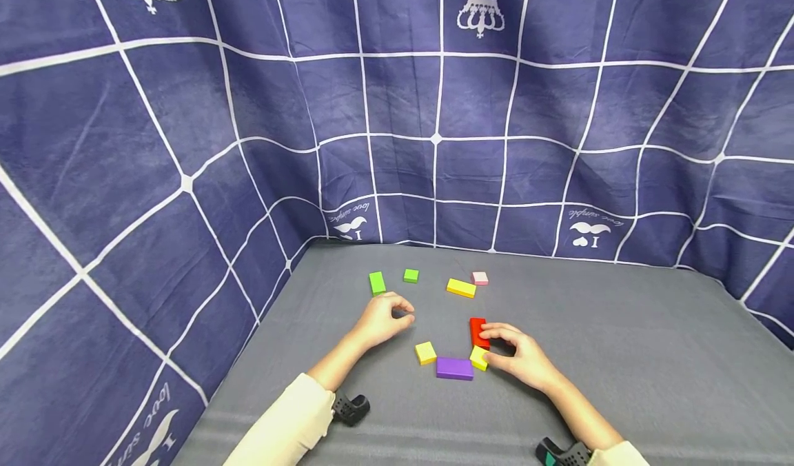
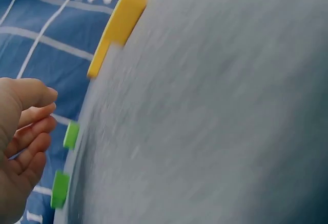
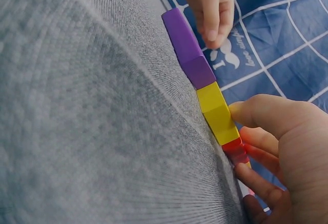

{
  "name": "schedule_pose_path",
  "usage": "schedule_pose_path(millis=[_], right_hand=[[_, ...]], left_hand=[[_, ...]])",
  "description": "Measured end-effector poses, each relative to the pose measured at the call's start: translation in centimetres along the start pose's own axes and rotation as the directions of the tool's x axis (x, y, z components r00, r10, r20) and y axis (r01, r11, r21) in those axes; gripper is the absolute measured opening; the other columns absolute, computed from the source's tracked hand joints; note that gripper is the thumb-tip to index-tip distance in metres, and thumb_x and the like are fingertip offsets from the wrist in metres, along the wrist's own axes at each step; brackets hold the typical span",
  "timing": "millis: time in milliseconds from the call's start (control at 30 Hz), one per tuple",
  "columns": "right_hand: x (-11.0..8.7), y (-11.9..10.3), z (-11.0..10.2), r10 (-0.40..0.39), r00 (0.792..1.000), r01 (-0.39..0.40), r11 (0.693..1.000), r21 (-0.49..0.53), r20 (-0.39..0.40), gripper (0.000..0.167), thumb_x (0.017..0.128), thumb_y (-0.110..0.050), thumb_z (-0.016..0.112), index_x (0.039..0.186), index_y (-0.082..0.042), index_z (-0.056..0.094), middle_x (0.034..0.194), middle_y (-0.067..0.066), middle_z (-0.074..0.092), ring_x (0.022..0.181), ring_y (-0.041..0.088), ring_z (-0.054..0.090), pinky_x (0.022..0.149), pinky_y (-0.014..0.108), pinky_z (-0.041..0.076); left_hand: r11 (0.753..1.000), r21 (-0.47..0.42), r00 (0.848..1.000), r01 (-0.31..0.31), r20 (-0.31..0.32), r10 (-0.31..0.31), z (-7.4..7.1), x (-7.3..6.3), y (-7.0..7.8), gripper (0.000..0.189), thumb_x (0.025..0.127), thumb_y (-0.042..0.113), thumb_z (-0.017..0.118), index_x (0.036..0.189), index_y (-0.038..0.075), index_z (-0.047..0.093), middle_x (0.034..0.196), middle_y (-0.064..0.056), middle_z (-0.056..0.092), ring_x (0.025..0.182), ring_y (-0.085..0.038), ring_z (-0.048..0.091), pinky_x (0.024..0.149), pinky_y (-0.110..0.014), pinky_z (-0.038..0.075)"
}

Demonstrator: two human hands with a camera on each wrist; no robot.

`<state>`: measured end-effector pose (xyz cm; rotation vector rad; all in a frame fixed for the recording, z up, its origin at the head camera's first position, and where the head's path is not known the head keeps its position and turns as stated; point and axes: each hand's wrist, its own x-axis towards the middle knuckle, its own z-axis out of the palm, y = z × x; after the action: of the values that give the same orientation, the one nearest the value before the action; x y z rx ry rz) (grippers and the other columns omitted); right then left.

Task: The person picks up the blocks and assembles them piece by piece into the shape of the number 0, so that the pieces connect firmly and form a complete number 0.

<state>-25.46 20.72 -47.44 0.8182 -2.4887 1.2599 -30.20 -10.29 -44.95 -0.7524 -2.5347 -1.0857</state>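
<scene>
Just right of the purple block (image 1: 455, 368), the right hand (image 1: 520, 358), half curled, has its thumb against a yellow block (image 1: 477, 357) and fingers partly hiding the red block (image 1: 475, 329) beyond; whether it grips either I cannot tell. Beyond and left of the purple block, the left hand (image 1: 380, 320) hovers, loosely bent, holding nothing. The left wrist view cuts off the purple block.

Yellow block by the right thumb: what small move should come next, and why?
Probably the right hand should gently turn this yellow block straight: in the head view it sits askew beside the purple block, and the thumb is at it while fingers reach the red block.
</scene>
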Motion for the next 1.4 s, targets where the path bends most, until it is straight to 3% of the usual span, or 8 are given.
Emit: schedule_pose_path(millis=[167,333,633,1000,1233,1400], right_hand=[[0.0,0.0,0.1,0.000,1.000,0.000,1.000,0.005,-0.005,0.031,0.078,-0.010,0.080,0.107,-0.011,0.072,0.119,0.010,0.065,0.110,0.020,0.059,0.088,0.028,0.045],[0.0,0.0,0.2,0.013,1.000,-0.013,1.000,0.018,-0.009,0.030,0.079,-0.010,0.080,0.108,-0.012,0.072,0.120,0.008,0.065,0.110,0.017,0.059,0.089,0.027,0.044],[0.1,0.1,0.1,-0.008,1.000,0.008,1.000,0.011,-0.004,0.031,0.079,-0.010,0.079,0.109,-0.011,0.072,0.120,0.009,0.065,0.110,0.021,0.060,0.089,0.028,0.045],[0.1,0.8,0.1,0.032,0.999,-0.033,0.999,0.005,0.015,0.032,0.078,-0.012,0.080,0.109,-0.013,0.071,0.122,0.005,0.064,0.113,0.016,0.058,0.093,0.026,0.043],[0.1,0.8,0.1,0.029,1.000,-0.029,1.000,0.002,0.005,0.033,0.078,-0.011,0.080,0.109,-0.013,0.072,0.121,0.006,0.065,0.112,0.014,0.058,0.092,0.026,0.043],[0.1,0.7,0.2,0.017,1.000,-0.017,1.000,0.012,-0.002,0.032,0.078,-0.011,0.080,0.108,-0.011,0.072,0.121,0.008,0.065,0.112,0.014,0.058,0.090,0.024,0.043]], left_hand=[[0.994,0.014,0.991,0.113,-0.071,-0.112,-1.0,0.8,-2.3,0.010,0.080,0.009,0.075,0.089,0.007,0.073,0.090,-0.004,0.069,0.087,-0.022,0.065,0.080,-0.038,0.051],[0.981,0.004,0.977,0.193,-0.090,-0.192,-1.7,1.3,-3.8,0.010,0.081,0.009,0.075,0.090,0.007,0.073,0.092,-0.005,0.068,0.088,-0.023,0.065,0.080,-0.039,0.051],[0.971,0.133,0.971,0.198,-0.160,-0.176,-3.0,2.4,-5.7,0.029,0.073,0.012,0.078,0.099,0.002,0.073,0.099,-0.012,0.066,0.098,-0.032,0.058,0.087,-0.043,0.045],[0.950,0.183,0.968,0.252,-0.054,-0.246,-4.3,3.4,-7.6,0.048,0.072,0.018,0.079,0.113,-0.003,0.066,0.115,-0.019,0.063,0.114,-0.037,0.056,0.100,-0.045,0.041],[0.947,0.139,0.957,0.289,-0.001,-0.291,-4.3,3.5,-8.2,0.064,0.070,0.023,0.081,0.125,-0.003,0.060,0.125,-0.021,0.060,0.121,-0.036,0.053,0.103,-0.045,0.039],[0.947,0.123,0.954,0.295,0.017,-0.300,-4.2,3.6,-8.1,0.062,0.071,0.023,0.082,0.124,-0.002,0.062,0.122,-0.019,0.062,0.118,-0.035,0.055,0.102,-0.046,0.040]])
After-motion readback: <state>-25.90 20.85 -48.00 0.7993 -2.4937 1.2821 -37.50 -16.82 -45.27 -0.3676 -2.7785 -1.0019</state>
